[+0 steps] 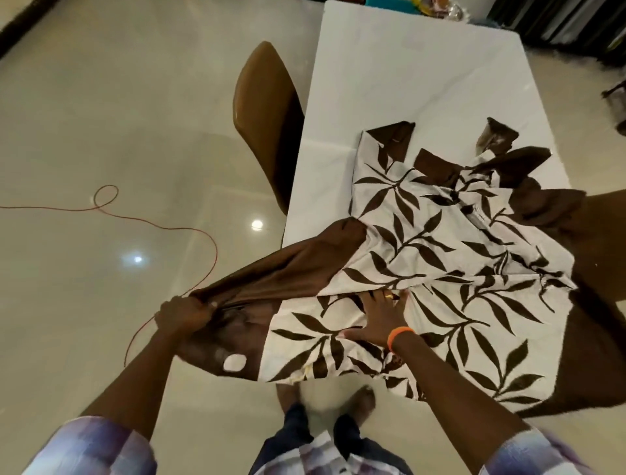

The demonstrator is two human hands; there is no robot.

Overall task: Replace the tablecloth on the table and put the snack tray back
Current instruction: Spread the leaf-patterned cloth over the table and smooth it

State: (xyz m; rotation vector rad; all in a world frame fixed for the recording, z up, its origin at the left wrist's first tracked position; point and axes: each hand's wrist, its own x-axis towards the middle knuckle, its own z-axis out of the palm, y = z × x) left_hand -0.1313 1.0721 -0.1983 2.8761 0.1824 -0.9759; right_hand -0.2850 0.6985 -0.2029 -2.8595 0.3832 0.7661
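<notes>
A white tablecloth [450, 257] printed with dark brown leaves and edged in plain brown lies rumpled over the near end of the white table [399, 81]. My left hand [183, 312] grips a bunch of its brown border out past the table's left side, stretched taut above the floor. My right hand [379, 315], with an orange wristband, presses flat with spread fingers on the printed cloth near the front edge. At the table's far end, a teal snack tray [389, 2] with wrapped items is cut off by the frame's top.
A brown chair [267, 112] stands tucked against the table's left side. A thin red cord [162, 227] loops across the glossy tiled floor on the left. Dark furniture [576, 30] stands at the far right. My feet are by the table's near corner.
</notes>
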